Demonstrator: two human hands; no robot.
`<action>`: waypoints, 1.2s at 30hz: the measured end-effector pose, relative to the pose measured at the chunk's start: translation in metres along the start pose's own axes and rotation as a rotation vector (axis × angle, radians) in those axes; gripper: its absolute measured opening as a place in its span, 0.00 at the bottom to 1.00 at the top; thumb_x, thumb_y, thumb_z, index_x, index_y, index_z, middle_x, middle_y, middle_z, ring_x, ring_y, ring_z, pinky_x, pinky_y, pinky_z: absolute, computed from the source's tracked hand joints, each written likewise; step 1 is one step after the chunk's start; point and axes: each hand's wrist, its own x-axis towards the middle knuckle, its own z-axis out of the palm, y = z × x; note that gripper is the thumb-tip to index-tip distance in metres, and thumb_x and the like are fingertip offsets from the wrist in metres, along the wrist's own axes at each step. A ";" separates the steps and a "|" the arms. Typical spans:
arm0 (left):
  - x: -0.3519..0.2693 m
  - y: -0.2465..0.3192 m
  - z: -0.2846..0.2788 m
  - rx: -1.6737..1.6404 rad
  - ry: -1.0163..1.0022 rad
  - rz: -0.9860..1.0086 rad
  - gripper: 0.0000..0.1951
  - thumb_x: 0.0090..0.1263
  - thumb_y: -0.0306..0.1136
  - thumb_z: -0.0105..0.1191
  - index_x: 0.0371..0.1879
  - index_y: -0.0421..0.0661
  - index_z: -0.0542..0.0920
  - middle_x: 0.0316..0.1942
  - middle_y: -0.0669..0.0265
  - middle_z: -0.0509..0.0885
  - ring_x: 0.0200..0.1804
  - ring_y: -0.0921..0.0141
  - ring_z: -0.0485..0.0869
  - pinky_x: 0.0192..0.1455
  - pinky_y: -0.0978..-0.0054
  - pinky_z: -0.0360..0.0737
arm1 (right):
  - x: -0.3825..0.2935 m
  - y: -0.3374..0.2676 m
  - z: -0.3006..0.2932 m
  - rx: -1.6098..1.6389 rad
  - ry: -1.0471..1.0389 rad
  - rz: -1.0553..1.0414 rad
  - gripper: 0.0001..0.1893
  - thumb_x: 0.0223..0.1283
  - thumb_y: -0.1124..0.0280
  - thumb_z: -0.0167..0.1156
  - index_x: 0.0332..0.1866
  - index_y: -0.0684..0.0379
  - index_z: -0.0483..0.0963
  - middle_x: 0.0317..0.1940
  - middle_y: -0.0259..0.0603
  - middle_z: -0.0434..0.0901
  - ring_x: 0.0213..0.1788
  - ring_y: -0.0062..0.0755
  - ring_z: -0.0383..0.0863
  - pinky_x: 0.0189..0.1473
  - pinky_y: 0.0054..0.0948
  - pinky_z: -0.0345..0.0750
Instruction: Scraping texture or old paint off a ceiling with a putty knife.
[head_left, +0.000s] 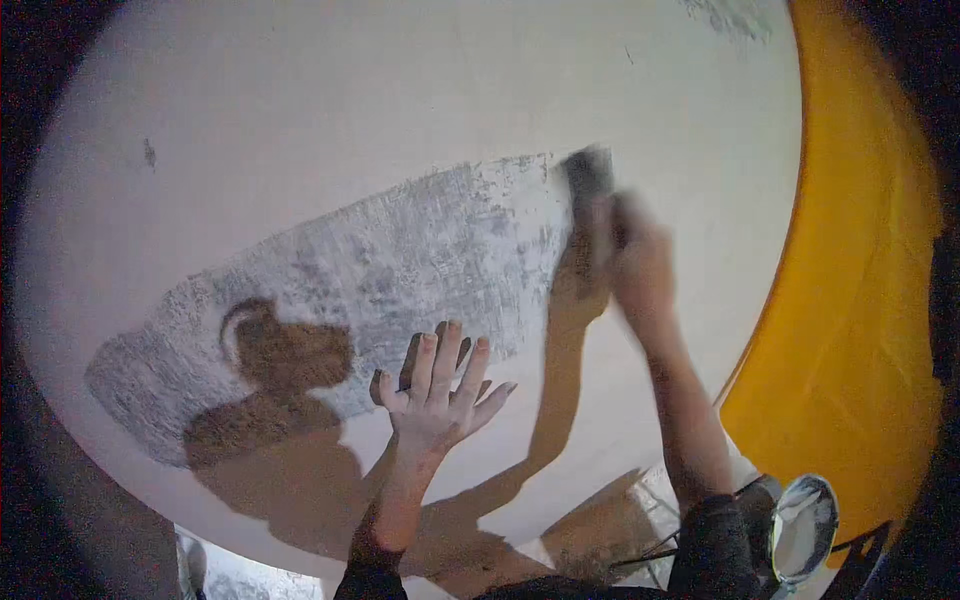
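Note:
My left hand (442, 397) lies with spread fingers against a large pale curved surface (480, 90), near the lower edge of a grey, roughened patch (420, 247). Up and to the right, my right hand (641, 255) is blurred and closed around a dark tool (589, 172), whose exact kind cannot be told. The tool's flat dark end is at the patch's upper right edge. Shadows of my head, arms and the tool fall across the patch and the pale surface.
A yellow-orange surface (855, 315) curves along the right side. At the lower right stands a round container (804, 529) with a pale rim, near dark bars. Smaller grey marks show at the top right and left of the pale surface. A whitish stained area (251, 581) lies below it.

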 end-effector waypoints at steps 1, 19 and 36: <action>0.003 0.004 0.000 -0.008 0.016 -0.008 0.30 0.60 0.62 0.44 0.57 0.56 0.68 0.61 0.63 0.67 0.65 0.64 0.59 0.62 0.47 0.39 | 0.015 0.015 -0.006 0.114 0.124 0.057 0.14 0.60 0.59 0.53 0.30 0.62 0.69 0.18 0.54 0.72 0.20 0.47 0.72 0.24 0.38 0.71; -0.005 0.002 -0.002 0.003 -0.017 0.004 0.31 0.58 0.61 0.47 0.57 0.54 0.69 0.60 0.59 0.67 0.65 0.62 0.59 0.63 0.44 0.36 | -0.017 -0.011 0.029 0.057 0.106 -0.063 0.14 0.61 0.62 0.52 0.31 0.64 0.68 0.18 0.54 0.73 0.18 0.42 0.76 0.25 0.34 0.71; -0.004 -0.001 -0.001 0.009 0.017 0.033 0.30 0.60 0.61 0.45 0.56 0.55 0.68 0.60 0.58 0.67 0.66 0.62 0.58 0.63 0.44 0.36 | 0.000 -0.009 0.009 0.022 0.004 0.092 0.14 0.61 0.58 0.49 0.34 0.61 0.70 0.20 0.56 0.74 0.26 0.55 0.77 0.26 0.46 0.71</action>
